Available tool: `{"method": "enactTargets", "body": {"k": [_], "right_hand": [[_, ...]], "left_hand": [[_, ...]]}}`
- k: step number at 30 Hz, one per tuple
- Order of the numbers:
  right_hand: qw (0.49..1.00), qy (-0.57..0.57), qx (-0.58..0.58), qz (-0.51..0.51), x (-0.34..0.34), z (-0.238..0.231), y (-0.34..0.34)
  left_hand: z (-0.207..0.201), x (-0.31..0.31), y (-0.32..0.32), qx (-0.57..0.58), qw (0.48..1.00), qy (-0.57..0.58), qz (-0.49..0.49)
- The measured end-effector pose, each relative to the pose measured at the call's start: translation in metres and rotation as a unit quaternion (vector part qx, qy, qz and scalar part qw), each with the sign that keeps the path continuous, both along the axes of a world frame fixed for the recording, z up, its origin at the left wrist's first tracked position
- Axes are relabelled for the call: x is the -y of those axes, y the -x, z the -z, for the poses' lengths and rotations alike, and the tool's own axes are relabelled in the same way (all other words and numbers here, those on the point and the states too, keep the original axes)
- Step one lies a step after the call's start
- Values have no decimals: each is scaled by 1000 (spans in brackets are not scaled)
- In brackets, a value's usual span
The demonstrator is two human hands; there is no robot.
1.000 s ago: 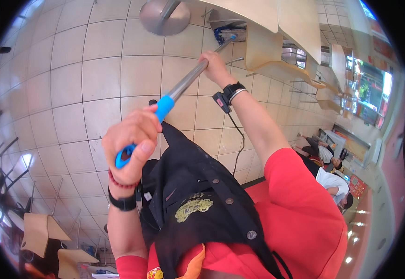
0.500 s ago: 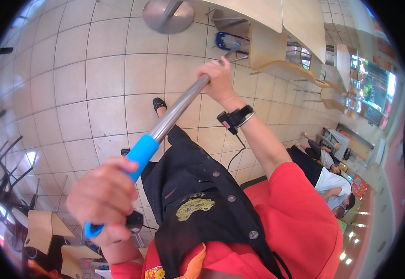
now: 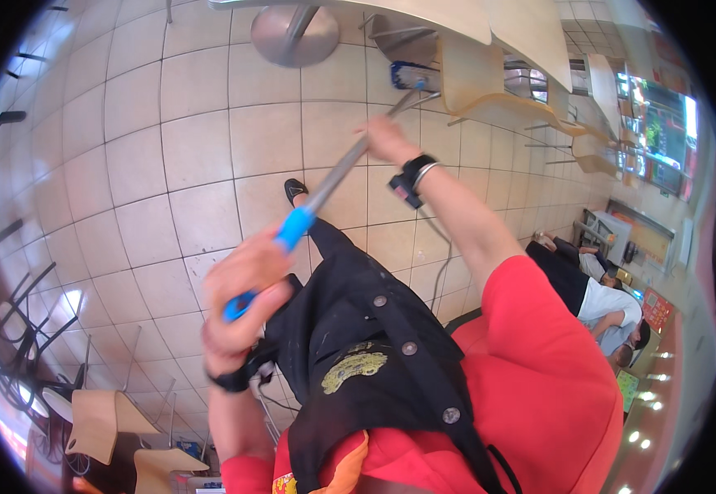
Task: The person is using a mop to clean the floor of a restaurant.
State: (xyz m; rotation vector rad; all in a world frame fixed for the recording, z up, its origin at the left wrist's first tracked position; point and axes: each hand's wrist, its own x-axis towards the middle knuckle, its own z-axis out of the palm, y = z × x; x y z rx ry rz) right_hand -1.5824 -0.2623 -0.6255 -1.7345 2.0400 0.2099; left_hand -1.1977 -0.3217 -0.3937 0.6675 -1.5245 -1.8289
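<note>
Both of my hands are closed round a long mop that slants from lower left to upper right. My left hand (image 3: 247,284) grips the blue plastic handle (image 3: 295,228) at the near end, close to my apron. Farther along, my right hand (image 3: 389,140) is wrapped round the metal shaft (image 3: 337,174). The flat mop head (image 3: 413,76), blue and whitish, rests on the tiled floor (image 3: 193,148) at the far end, beside a wooden chair (image 3: 469,78). Part of the mop head is hidden by that chair.
Above the mop head stands a pale table (image 3: 531,37), and round metal table bases (image 3: 288,45) sit on the floor nearby. Stacked dark metal chair frames (image 3: 25,329) and wooden chairs (image 3: 99,420) are at the left. Seated people (image 3: 601,309) are at the right.
My left hand has moved up and to the right, bringing the blue handle with it. The mop head has slid slightly right, farther behind the chair. Both hands keep their grip.
</note>
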Motion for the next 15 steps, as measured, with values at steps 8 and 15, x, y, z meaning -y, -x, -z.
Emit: {"method": "enactTargets", "body": {"k": [8, 15], "right_hand": [[915, 156, 358, -102, 14, -136, -346], [907, 36, 359, -216, 34, -165, -349]], "left_hand": [[-213, -70, -232, -56, 968, 38, -242], [-197, -75, -239, -134, 918, 97, -360]]}}
